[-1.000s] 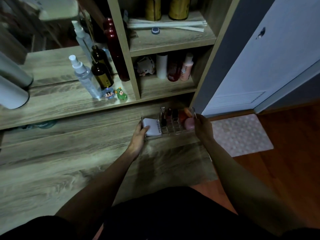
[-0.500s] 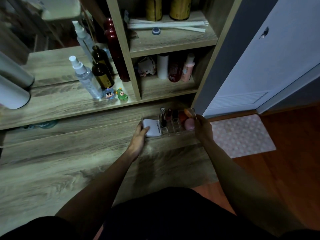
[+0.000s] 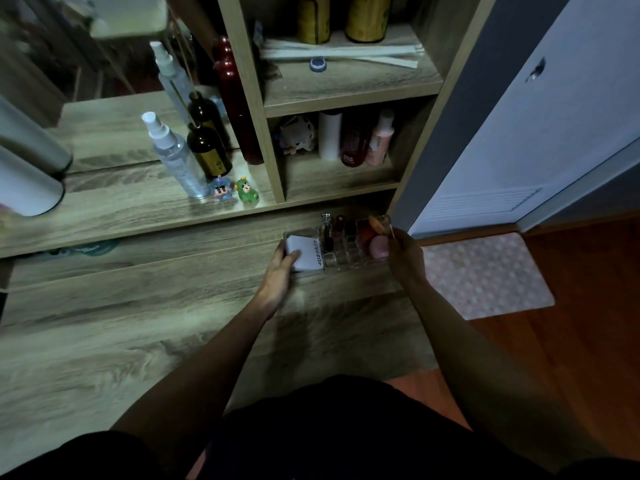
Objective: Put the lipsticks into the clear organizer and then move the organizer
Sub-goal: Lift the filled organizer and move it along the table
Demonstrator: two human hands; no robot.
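The clear organizer [image 3: 343, 259] sits on the wooden desk [image 3: 138, 323] near its back right corner. Several lipsticks [image 3: 337, 226] stand upright in its middle slots. A white compact [image 3: 306, 252] lies in its left section, and pink and orange sponges [image 3: 377, 245] fill the right one. My left hand [image 3: 280, 268] grips the organizer's left end, thumb on the compact. My right hand [image 3: 403, 252] grips its right end.
A shelf unit rises behind the organizer with a spray bottle [image 3: 173, 155], a dark bottle [image 3: 207, 150], two small figurines [image 3: 235, 192] and toiletry bottles [image 3: 353, 140]. A white door [image 3: 536, 116] and a pink mat [image 3: 485, 275] lie to the right.
Both hands stay on the organizer's ends. The organizer has barely shifted on the desk; mostly the view has drifted slightly.
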